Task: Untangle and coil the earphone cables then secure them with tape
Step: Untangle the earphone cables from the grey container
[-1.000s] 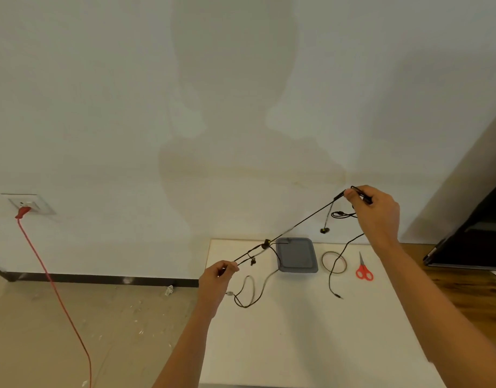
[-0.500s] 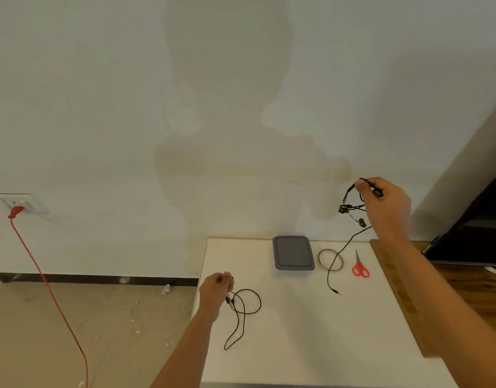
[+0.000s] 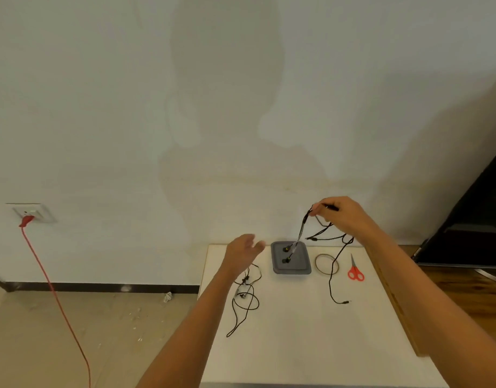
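My right hand [image 3: 343,217] is raised above the table's far edge and pinches a black earphone cable [image 3: 334,271]. Its two earbuds [image 3: 286,254] dangle over the grey lidded box, and its long tail trails down onto the table and ends in a plug [image 3: 345,302]. A second black earphone cable [image 3: 245,299] lies loose in loops on the table's left side. Just above those loops my left hand [image 3: 242,254] hovers, fingers spread, holding nothing. A clear tape roll [image 3: 327,264] lies flat to the right of the box.
The grey lidded box [image 3: 291,261] sits at the back of the white table [image 3: 311,340]. Red-handled scissors [image 3: 355,271] lie right of the tape roll. A red cord [image 3: 49,284] runs from a wall socket down to the floor at left. A dark screen leans at far right.
My left hand let go of the second cable, which now lies on the table, and rose toward the box with its fingers spread. My right hand lowered slightly, so the earbuds swing over the box.
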### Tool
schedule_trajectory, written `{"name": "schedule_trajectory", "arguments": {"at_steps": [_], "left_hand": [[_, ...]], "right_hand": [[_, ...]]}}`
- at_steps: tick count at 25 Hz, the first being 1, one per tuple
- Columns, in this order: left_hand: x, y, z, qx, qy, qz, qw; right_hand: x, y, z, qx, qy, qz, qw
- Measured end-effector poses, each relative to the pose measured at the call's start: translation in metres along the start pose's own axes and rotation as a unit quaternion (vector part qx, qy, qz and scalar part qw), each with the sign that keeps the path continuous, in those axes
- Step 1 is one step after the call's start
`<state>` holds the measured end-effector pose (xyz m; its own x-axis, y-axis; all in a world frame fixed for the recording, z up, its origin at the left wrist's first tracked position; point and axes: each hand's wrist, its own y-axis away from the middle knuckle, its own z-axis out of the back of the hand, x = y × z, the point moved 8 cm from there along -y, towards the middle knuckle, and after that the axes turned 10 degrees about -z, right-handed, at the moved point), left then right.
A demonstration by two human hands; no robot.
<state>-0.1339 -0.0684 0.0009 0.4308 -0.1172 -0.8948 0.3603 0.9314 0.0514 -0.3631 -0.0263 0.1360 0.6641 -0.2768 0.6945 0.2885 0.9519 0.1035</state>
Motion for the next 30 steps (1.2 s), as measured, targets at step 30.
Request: {"name": "schedule_trajectory", "arguments": {"at_steps": [30], "left_hand": [[-0.171,0.178,0.045,-0.056,-0.019,-0.14,0.988]], "right_hand": [[0.122,0.188,0.028,0.102,-0.437,0.134,0.883]]}}
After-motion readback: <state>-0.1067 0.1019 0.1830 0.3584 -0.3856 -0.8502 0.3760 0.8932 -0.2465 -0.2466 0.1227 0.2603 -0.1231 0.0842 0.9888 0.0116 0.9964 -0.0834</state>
